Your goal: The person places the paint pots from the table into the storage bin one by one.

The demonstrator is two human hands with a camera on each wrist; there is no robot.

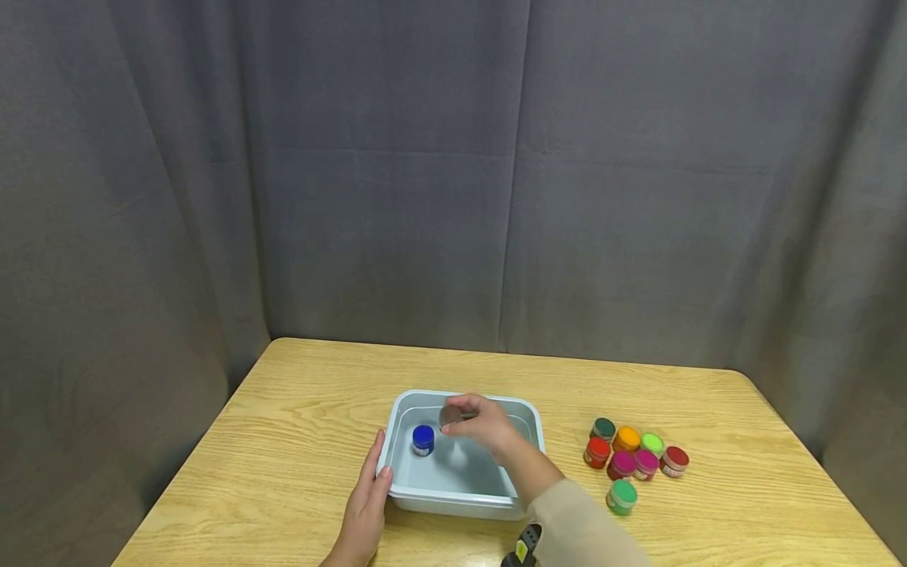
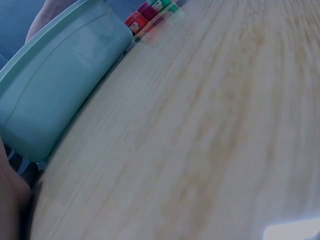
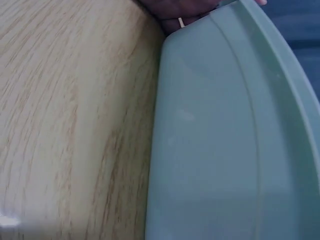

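A light blue-grey plastic tub [image 1: 460, 501] stands on the wooden table. Along its left side lies my left hand [image 1: 364, 508], fingers fairly straight against the outer wall and thumb at the rim near the front corner. Over the tub, my right hand [image 1: 489, 425] pinches a small jar [image 1: 449, 416] with a dull brownish look, blurred and partly covered by the fingers. Just left of it, a small paint jar with a blue lid [image 1: 423, 439] stands upright on the tub's floor. The right wrist view shows the tub's outer wall [image 3: 210, 135] close up.
Right of the tub, several small paint jars stand grouped, among them red [image 1: 597, 453], orange [image 1: 627, 439], lime [image 1: 652, 446] and dark red [image 1: 675, 461]. A green jar [image 1: 622, 498] is nearest the front. Grey curtains [image 1: 397, 197] hang behind and beside the table [image 1: 312, 394].
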